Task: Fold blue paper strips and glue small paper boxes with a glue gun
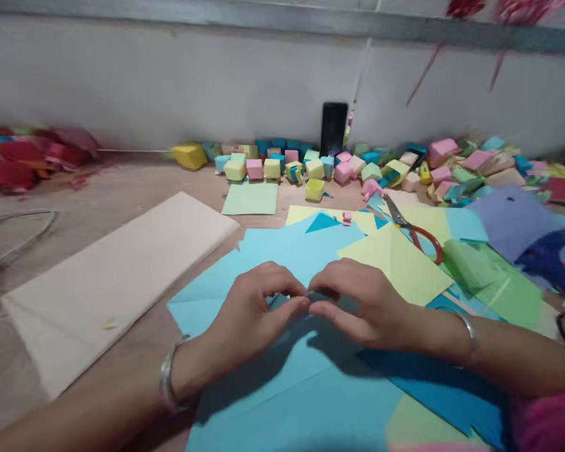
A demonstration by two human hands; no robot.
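My left hand (258,301) and my right hand (362,301) meet at the middle of the view, above light blue paper (282,245). Between the thumbs and fingertips of both is a small piece of blue paper (316,295), mostly hidden by the fingers. Both hands are closed in a pinch on it. Just beyond the right hand lies a yellow-green sheet (390,257). Scissors with red handles (417,233) rest on the papers to the right. A dark blue sheet (442,383) lies beneath my right forearm.
Small folded paper cubes (273,168) line the wall, with a dark phone (334,129) upright among them. At left lies a pale board (117,282). A blue glue gun (546,257) is at the far right. Red paper pieces (28,157) heap up back left.
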